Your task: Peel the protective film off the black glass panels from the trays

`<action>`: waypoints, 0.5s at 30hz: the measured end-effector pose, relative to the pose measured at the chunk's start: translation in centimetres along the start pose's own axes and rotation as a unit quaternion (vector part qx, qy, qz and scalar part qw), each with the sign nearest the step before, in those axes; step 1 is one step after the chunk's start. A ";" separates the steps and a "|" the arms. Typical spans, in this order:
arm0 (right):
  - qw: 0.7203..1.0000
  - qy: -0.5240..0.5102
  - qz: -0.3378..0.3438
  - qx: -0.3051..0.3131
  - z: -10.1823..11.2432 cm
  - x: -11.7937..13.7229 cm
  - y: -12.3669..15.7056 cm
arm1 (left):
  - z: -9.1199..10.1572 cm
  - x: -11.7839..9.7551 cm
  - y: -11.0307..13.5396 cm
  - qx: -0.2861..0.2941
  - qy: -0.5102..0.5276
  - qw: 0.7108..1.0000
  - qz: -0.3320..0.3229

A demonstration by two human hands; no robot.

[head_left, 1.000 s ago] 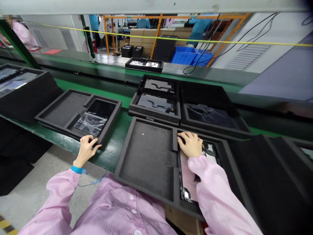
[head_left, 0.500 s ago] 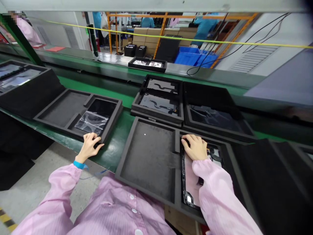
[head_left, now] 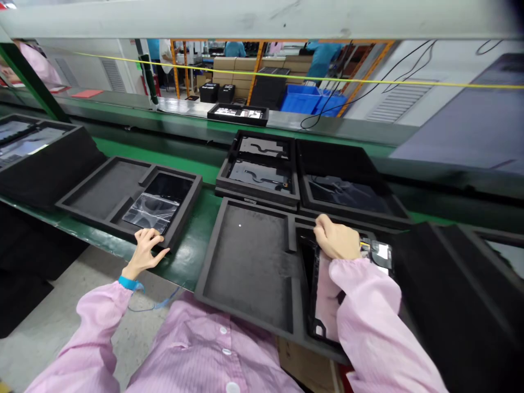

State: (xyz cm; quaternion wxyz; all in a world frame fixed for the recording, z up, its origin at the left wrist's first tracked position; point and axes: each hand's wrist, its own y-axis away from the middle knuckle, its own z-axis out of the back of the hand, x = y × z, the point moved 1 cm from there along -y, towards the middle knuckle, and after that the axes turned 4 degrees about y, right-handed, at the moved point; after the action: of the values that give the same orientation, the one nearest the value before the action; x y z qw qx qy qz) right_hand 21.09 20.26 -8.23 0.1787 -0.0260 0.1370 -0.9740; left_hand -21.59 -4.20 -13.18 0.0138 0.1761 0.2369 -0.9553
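My right hand [head_left: 338, 240] is closed on the top edge of a flat tablet back panel [head_left: 327, 297], which is tilted up out of the right pocket of a black foam tray [head_left: 245, 262] in front of me. The tray's left pocket holds nothing. My left hand [head_left: 145, 248] rests with curled fingers on the near corner of a second black foam tray [head_left: 102, 191] to the left. That tray holds a dark panel with a clear plastic bag [head_left: 151, 210] on it.
Two more foam trays with parts [head_left: 262, 174] [head_left: 347, 194] lie behind on the green conveyor [head_left: 196, 213]. Stacked black foam sits at the far left [head_left: 45, 164] and far right [head_left: 462, 295]. Blue bins [head_left: 311, 98] and people in blue stand beyond the line.
My right hand has closed on the panel's top edge and lifted it, tilting the panel up from the tray pocket. My left hand stays on the left tray's corner.
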 end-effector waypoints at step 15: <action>0.957 0.010 0.239 -0.165 14.8 8.8 1.7 | 1.2 -17.2 -2.3 0.227 0.617 0.749 0.084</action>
State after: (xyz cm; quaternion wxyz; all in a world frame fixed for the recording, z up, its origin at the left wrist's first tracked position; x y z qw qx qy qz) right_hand 14.96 11.77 5.55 0.3979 -0.0121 0.2993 -0.8671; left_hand -6.15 -3.72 -5.29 -0.0958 0.7440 -0.0454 -0.6597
